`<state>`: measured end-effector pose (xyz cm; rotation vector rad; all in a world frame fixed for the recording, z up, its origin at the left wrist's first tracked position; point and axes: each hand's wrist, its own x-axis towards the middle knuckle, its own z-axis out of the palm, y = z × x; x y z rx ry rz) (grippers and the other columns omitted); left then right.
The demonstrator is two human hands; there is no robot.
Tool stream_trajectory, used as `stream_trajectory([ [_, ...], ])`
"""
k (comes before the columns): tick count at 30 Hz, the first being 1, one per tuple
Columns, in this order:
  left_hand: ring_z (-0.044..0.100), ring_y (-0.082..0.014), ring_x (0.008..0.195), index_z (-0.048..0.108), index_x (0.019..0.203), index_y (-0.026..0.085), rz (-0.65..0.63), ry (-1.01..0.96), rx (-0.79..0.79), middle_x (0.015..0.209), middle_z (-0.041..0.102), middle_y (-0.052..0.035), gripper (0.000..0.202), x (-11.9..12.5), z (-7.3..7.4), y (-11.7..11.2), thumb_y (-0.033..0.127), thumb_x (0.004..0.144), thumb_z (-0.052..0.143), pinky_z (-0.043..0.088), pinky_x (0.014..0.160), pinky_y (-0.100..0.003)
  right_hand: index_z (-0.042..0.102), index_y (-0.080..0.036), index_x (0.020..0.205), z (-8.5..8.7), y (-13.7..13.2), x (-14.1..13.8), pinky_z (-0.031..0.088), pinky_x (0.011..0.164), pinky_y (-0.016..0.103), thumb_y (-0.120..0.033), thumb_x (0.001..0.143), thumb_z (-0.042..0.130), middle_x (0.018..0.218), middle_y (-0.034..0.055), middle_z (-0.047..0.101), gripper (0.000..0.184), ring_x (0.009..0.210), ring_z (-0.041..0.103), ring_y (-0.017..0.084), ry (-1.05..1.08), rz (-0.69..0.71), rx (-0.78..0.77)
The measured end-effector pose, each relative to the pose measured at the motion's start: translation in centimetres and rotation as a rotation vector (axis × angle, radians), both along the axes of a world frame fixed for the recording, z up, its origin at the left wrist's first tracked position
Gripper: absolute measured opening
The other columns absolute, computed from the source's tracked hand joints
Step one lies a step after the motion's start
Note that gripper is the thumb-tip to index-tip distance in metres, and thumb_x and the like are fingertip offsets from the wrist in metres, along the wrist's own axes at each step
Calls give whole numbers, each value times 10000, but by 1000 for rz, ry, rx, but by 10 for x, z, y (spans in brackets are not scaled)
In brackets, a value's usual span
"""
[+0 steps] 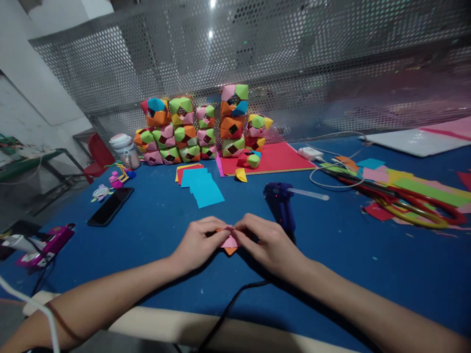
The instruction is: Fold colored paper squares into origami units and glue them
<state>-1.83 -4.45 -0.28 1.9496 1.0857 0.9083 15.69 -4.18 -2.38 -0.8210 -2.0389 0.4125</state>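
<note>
Both hands meet over a small folded paper piece [230, 241], pink on top with an orange tip below, near the front of the blue table. My left hand [196, 241] pinches its left side between thumb and fingers. On the right side, my right hand [268, 240] grips it the same way, and the fingers cover much of the paper. Just beyond the right hand lies a dark blue glue gun [280, 201] with a clear glue stick in its back. Blue paper squares [206, 189] lie fanned out past the left hand.
Stacked folded-paper cubes [184, 135] line the back by a perforated metal screen [176, 59]. Red sheets [285, 159], scissors [419, 208] and paper scraps [434, 189] lie to the right. A phone [111, 207] and purple power strip [47, 247] are left; a black cable [235, 300] crosses the front edge.
</note>
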Motion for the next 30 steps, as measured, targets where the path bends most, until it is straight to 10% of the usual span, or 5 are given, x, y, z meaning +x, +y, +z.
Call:
stream_trajectory([
  [10,533,-119,661,612,765,116,296,-223,-329,735,621,-36,100,8,-1,-1,197,714,585,391,601,-228,578,-158,818,1,-1,-6,421,586,260,-217,820,533,715,26,595,74,635,546,139,5,-122,-115],
  [30,427,-90,604,550,715,128,227,-217,-397,658,513,15,221,12,-11,-6,343,768,558,321,563,-219,548,-170,744,3,-1,-5,411,602,247,-196,848,503,695,15,563,116,637,529,126,61,-88,-92],
])
